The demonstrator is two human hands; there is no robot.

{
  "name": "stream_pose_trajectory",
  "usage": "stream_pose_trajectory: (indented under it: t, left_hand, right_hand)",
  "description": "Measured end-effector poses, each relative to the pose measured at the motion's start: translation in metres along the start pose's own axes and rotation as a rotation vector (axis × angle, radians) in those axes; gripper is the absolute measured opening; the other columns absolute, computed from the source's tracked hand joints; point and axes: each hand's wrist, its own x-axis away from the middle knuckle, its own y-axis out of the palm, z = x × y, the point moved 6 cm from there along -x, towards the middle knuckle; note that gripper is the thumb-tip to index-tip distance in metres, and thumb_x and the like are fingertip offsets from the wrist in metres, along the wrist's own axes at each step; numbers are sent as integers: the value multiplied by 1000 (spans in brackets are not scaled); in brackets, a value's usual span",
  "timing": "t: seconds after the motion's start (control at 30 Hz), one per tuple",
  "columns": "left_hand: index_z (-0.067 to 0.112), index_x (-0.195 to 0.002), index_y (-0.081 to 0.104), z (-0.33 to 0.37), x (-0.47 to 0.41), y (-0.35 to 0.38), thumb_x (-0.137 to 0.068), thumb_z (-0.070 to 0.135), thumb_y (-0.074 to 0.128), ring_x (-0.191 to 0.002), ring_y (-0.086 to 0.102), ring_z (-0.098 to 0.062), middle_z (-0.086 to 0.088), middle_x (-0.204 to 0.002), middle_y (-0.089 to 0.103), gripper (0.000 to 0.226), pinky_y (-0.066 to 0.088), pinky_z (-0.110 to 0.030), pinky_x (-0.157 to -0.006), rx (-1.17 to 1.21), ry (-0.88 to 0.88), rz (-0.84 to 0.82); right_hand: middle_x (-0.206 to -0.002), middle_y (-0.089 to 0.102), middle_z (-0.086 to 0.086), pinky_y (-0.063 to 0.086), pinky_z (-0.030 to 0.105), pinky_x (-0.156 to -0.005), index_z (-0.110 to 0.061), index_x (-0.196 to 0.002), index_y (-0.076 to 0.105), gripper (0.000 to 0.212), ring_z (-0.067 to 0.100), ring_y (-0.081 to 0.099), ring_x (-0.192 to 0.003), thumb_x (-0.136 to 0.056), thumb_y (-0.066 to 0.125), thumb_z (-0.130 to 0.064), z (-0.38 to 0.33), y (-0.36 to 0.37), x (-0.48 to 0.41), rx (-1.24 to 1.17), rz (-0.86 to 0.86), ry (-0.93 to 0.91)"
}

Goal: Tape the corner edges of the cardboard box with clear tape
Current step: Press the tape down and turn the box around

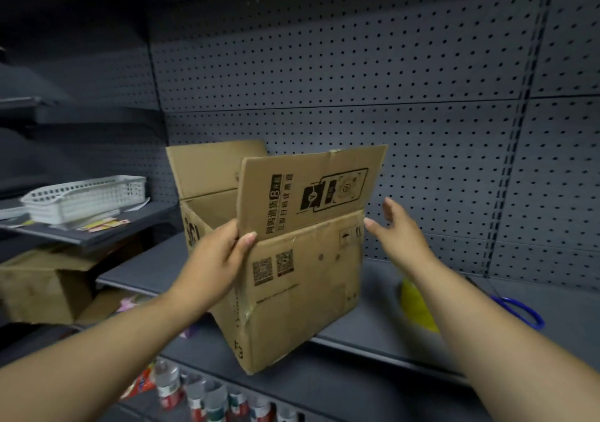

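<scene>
Nearest me, my left hand (220,259) grips the top left corner of the cardboard box (305,279), with my thumb on the raised flap. My right hand (401,230) is open, fingers spread, just right of the box's top right corner. The box sits tilted in the middle of the frame on a grey shelf (376,311), with a holed wall (357,64) behind.

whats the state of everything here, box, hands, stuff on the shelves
cardboard box: open, flaps up, near corner past the shelf edge
left hand: grips the box's near top corner
right hand: open, beside the box's right corner
white basket: upright on the left shelf
scissors: lying on the shelf
</scene>
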Motion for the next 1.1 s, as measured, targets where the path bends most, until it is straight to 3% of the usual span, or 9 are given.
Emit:
stream_pose_trajectory:
  t: [0.2,0.33,0.43,0.53,0.67,0.77,0.83,0.93,1.1]
  left_hand:
    - [31,-97,59,-72,9,-67,-94,20,46,-85,55,12,19,-93,63,17,38,0,-67,46,-53,-1]
    - [10,-107,57,-126,4,-81,-97,27,38,-110,51,-27,-12,-111,59,28,41,-37,-89,-88,-288,120]
    - [-7,-141,17,-140,13,-72,-98,33,32,-138,14,-40,-27,-150,17,61,15,-44,-112,15,-675,139]
    - [4,-146,-7,-114,18,-48,-92,55,26,-144,-4,-31,-16,-156,-8,81,4,-45,-116,247,-680,-5]
    - [13,-145,-16,-76,17,-35,-52,85,22,-143,-10,-27,-12,-156,-13,124,3,-49,-115,407,-597,-191]
    - [17,-144,-19,-77,9,-40,-43,88,35,-144,-3,-30,-12,-157,-7,135,8,-51,-116,459,-610,-184]
    - [19,-144,-19,-84,1,-41,-53,83,50,-144,3,-32,-10,-157,-1,131,13,-52,-115,453,-608,-164]
    - [21,-144,-18,-95,-12,-39,-68,72,53,-143,9,-29,-7,-157,6,116,17,-50,-115,434,-549,-122]
    - [36,-145,15,-118,-23,-43,-58,76,49,-132,39,-22,5,-146,39,102,33,-49,-108,556,-471,-148]
  right_hand:
    - [-118,59,-9,37,25,-86,-24,-117,57,34,12,52,-114,-84,65,-26,-62,55,22,-107,-201,-101]
    - [-94,68,-7,47,25,-76,-21,-95,67,18,13,63,-93,-78,70,-28,-90,80,50,-30,-3,-171]
    - [-74,64,-8,45,23,-59,-22,-76,65,18,12,59,-74,-74,71,-39,-116,102,79,120,176,-252]
    - [-68,58,-8,39,27,-57,-21,-74,64,21,14,52,-72,-75,69,-42,-143,125,104,230,303,-332]
    - [-75,64,3,35,29,-59,-16,-72,57,20,21,55,-75,-82,62,-32,-169,151,124,311,282,-419]
    - [-85,69,5,38,28,-62,-14,-88,65,12,24,60,-82,-85,55,-18,-178,159,127,292,49,-463]
    - [-96,72,-2,49,26,-75,-18,-100,68,25,16,63,-90,-85,51,-9,-176,155,126,181,-123,-455]
    - [-107,65,-12,43,19,-93,-22,-112,66,37,1,57,-97,-86,48,-3,-160,130,111,170,-28,-416]
    - [-149,33,-6,19,33,-114,-28,-138,39,47,17,28,-137,-93,46,-18,-111,115,78,499,19,-267]
